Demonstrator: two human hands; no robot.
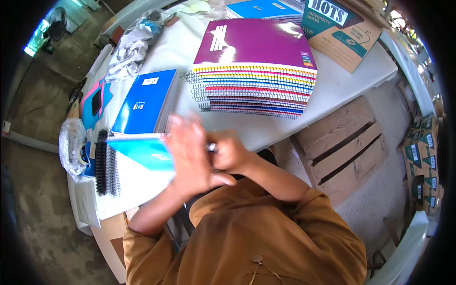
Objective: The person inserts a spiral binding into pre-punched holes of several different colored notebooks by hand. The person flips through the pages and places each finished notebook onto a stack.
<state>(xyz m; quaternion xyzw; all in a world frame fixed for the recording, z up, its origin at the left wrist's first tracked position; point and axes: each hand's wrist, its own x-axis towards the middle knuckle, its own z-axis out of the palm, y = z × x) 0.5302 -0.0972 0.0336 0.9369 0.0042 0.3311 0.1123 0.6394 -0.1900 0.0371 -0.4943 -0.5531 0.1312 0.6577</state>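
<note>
My left hand (190, 154) is raised over the near table edge with its fingers stretched out, the tips smeared by motion. It covers the right end of a light-blue spiral notebook (142, 153); whether it touches the notebook I cannot tell. Close beside it, my right hand (229, 151) is closed, a small shiny bit showing at its fingers; what it holds is hidden. Beyond the light-blue notebook lies a stack of dark-blue spiral notebooks (142, 104). A tall stack of spiral notebooks with a purple cover (254, 45) on top stands farther right.
Black binding coils (101, 161) lie at the table's left edge. Plastic wrapping (133, 47), a phone (96, 102) and a tape roll (85, 153) are at the left. A carton (342, 35) stands far right. A wooden pallet (344, 142) and stacked cartons (422, 161) are beyond the table.
</note>
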